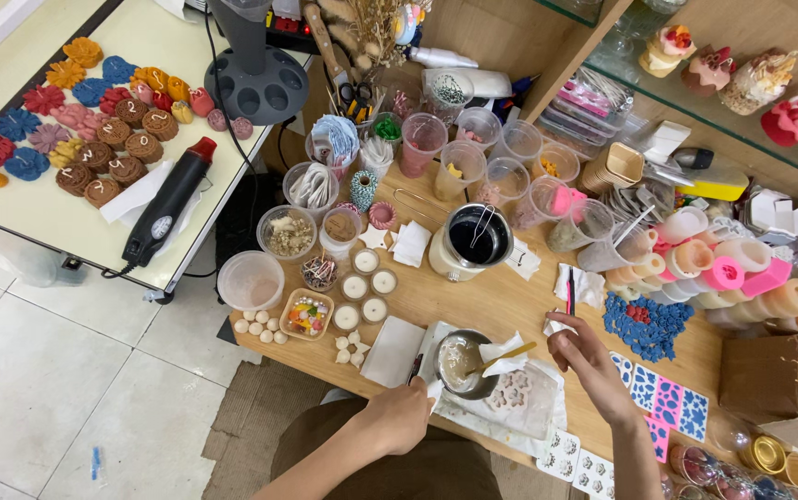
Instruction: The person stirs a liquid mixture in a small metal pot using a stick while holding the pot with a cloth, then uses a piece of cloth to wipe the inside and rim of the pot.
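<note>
1. Two hands at the near edge of the wooden table (473, 301). The left hand (402, 417) is closed around the handle of a small metal pot (462, 364), steadying it over a sheet of white paper (510, 421), likely there to catch drips.
2. Inside the pot, pale liquid and a wooden stick (502, 356) leaning on the rim.
3. The right hand (582, 356) hovers just right of the pot, fingers curled and pinched on a small white scrap; whether it touches the stick's end, I cannot tell.
4. Beside the pot on the paper, a flower-shaped mould (512, 393), kept close for easy reach.
5. Further right, flat blue and pink moulds (667, 403) and a heap of blue flower pieces (649, 324).
6. Left of the pot, a folded white napkin (392, 352), then little round tins of white wax (362, 287) grouped together.
7. Mid-table, a cream melting pot (473, 241) with dark liquid, central to everything.
8. Beyond it, clear plastic cups (473, 148) of colours and trimmings in rows.
9. Far left, a separate table holding finished flower candles (93, 120) and a black heat gun (169, 199), well apart from the wet work.
</note>
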